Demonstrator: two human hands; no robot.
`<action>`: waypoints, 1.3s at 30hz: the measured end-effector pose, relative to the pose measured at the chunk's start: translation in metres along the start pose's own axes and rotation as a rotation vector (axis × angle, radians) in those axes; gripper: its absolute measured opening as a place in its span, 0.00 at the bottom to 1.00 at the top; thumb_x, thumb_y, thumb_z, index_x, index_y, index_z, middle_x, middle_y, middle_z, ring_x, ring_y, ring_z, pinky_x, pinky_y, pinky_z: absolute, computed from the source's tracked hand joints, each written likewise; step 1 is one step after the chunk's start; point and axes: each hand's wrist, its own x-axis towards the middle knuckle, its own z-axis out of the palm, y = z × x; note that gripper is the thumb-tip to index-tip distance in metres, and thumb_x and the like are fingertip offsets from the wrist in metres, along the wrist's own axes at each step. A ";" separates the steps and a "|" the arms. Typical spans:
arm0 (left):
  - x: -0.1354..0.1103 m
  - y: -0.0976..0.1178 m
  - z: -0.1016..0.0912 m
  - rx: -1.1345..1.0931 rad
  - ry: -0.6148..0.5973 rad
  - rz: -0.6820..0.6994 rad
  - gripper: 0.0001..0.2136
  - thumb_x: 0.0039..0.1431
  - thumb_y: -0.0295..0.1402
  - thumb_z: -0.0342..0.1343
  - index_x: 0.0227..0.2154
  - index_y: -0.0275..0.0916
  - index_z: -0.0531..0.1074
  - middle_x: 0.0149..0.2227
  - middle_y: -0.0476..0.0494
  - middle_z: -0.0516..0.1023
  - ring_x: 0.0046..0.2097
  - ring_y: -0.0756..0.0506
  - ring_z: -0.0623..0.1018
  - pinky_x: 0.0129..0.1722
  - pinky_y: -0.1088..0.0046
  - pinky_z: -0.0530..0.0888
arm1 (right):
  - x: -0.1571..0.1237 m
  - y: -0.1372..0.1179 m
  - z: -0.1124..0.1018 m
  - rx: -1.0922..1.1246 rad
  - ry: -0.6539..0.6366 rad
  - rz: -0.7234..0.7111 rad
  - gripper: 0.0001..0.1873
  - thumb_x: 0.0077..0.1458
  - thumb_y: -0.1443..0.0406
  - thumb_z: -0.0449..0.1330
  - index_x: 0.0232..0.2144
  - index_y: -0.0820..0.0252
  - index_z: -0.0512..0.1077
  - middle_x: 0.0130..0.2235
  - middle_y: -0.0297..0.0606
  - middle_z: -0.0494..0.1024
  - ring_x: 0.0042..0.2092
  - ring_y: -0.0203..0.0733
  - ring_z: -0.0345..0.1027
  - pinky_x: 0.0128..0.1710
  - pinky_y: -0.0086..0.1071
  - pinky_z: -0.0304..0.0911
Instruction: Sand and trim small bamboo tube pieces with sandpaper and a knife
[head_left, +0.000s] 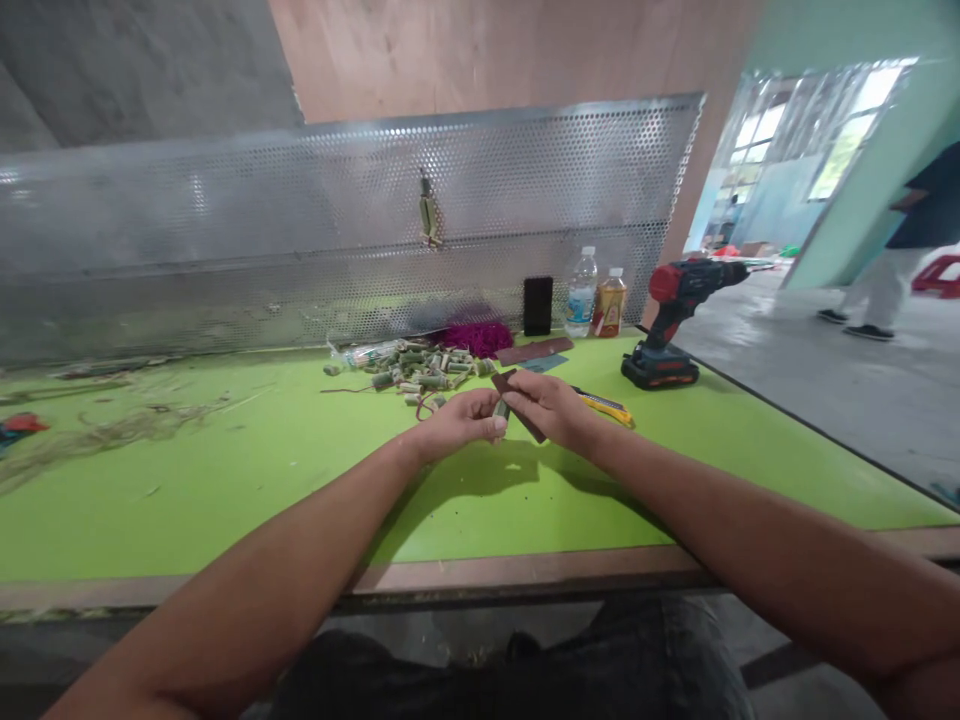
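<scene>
Above the green tabletop (pixel 300 500), both of my hands meet in the middle of the head view. My left hand (pixel 459 420) is closed around a short greenish bamboo piece (pixel 501 409), its thumb along the near side. Pinched in my right hand (pixel 553 405) is a stiff dark brown strip, which looks like sandpaper (pixel 535 430), slanting against or just beside the bamboo piece; exact contact is hidden by the fingers. Just beyond my left hand lies a pile of cut bamboo pieces (pixel 433 380). A yellow utility knife (pixel 611 408) rests right of my right hand.
Behind the pile are purple cord (pixel 480 338), a reddish-brown strip (pixel 534 350), a black slab (pixel 537 306) and two bottles (pixel 581 300). A cordless drill (pixel 664 330) stands at right. A small bamboo figure (pixel 428 215) hangs on perforated metal. A person (pixel 892 260) stands far right.
</scene>
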 end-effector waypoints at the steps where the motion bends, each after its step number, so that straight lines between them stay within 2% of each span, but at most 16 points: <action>1: 0.000 -0.001 0.000 -0.009 0.014 0.003 0.18 0.55 0.45 0.62 0.37 0.34 0.68 0.31 0.47 0.72 0.33 0.50 0.73 0.36 0.72 0.71 | 0.000 -0.002 0.000 -0.008 0.025 0.017 0.12 0.63 0.63 0.53 0.27 0.59 0.65 0.28 0.32 0.67 0.30 0.35 0.60 0.31 0.29 0.52; 3: 0.000 -0.002 -0.001 -0.042 0.010 0.031 0.19 0.55 0.46 0.62 0.36 0.33 0.69 0.30 0.46 0.72 0.33 0.50 0.73 0.36 0.72 0.71 | 0.000 -0.007 -0.002 0.010 0.038 0.020 0.13 0.64 0.62 0.52 0.27 0.59 0.66 0.28 0.32 0.68 0.31 0.35 0.61 0.31 0.29 0.52; 6: 0.001 -0.006 0.000 -0.109 0.010 0.069 0.18 0.55 0.45 0.62 0.37 0.33 0.69 0.32 0.46 0.72 0.34 0.50 0.73 0.37 0.72 0.71 | -0.001 -0.013 -0.004 0.057 -0.008 0.027 0.14 0.65 0.60 0.52 0.28 0.58 0.67 0.28 0.32 0.70 0.29 0.34 0.62 0.31 0.28 0.53; 10: 0.001 -0.008 0.004 -0.233 0.054 0.029 0.18 0.57 0.44 0.61 0.42 0.35 0.68 0.32 0.48 0.70 0.33 0.52 0.72 0.40 0.72 0.72 | -0.001 -0.013 -0.004 -0.039 0.110 0.169 0.14 0.63 0.60 0.53 0.26 0.58 0.63 0.24 0.30 0.67 0.26 0.34 0.59 0.28 0.28 0.50; 14: 0.001 -0.010 0.009 -0.306 0.018 -0.008 0.18 0.57 0.45 0.60 0.41 0.36 0.68 0.32 0.48 0.69 0.34 0.52 0.71 0.42 0.70 0.73 | -0.001 -0.010 -0.003 -0.002 0.071 0.119 0.12 0.64 0.59 0.52 0.30 0.57 0.65 0.27 0.31 0.71 0.27 0.34 0.62 0.28 0.27 0.53; 17: 0.001 -0.012 0.010 -0.350 0.047 -0.036 0.18 0.58 0.45 0.60 0.44 0.38 0.67 0.32 0.49 0.68 0.34 0.52 0.70 0.44 0.69 0.73 | 0.000 -0.009 -0.002 -0.090 0.116 0.158 0.13 0.63 0.59 0.52 0.27 0.57 0.63 0.25 0.31 0.68 0.27 0.35 0.60 0.28 0.28 0.51; 22: 0.001 -0.012 0.010 -0.337 0.002 -0.021 0.17 0.60 0.44 0.58 0.43 0.37 0.67 0.33 0.48 0.68 0.35 0.52 0.70 0.43 0.70 0.73 | -0.001 -0.011 0.000 0.015 0.099 0.164 0.14 0.64 0.57 0.52 0.28 0.57 0.63 0.24 0.30 0.69 0.25 0.34 0.61 0.26 0.28 0.52; 27: 0.003 -0.014 0.010 -0.330 0.028 -0.031 0.17 0.60 0.45 0.57 0.42 0.37 0.66 0.32 0.50 0.67 0.33 0.53 0.69 0.42 0.70 0.72 | -0.001 -0.010 0.003 -0.072 0.175 0.192 0.14 0.63 0.59 0.53 0.26 0.56 0.60 0.23 0.30 0.66 0.25 0.34 0.59 0.26 0.28 0.50; 31: 0.003 -0.016 0.011 -0.318 0.015 -0.016 0.17 0.59 0.46 0.57 0.41 0.37 0.65 0.33 0.48 0.69 0.34 0.52 0.71 0.42 0.70 0.72 | -0.001 -0.010 0.003 0.049 0.120 0.147 0.13 0.64 0.56 0.51 0.30 0.56 0.63 0.25 0.30 0.68 0.24 0.34 0.61 0.25 0.28 0.52; 35: 0.004 -0.015 0.012 -0.299 0.026 -0.008 0.17 0.60 0.46 0.57 0.42 0.37 0.64 0.32 0.49 0.68 0.33 0.52 0.70 0.41 0.71 0.71 | -0.001 -0.009 0.003 -0.057 0.194 0.190 0.14 0.63 0.58 0.52 0.26 0.56 0.61 0.24 0.31 0.67 0.25 0.35 0.60 0.26 0.28 0.51; 39: 0.004 -0.014 0.013 -0.267 0.031 -0.002 0.18 0.60 0.47 0.57 0.40 0.36 0.64 0.32 0.48 0.69 0.34 0.51 0.71 0.40 0.73 0.70 | 0.001 -0.008 0.004 0.036 0.143 0.186 0.12 0.64 0.57 0.52 0.30 0.55 0.62 0.24 0.30 0.69 0.24 0.35 0.61 0.26 0.29 0.52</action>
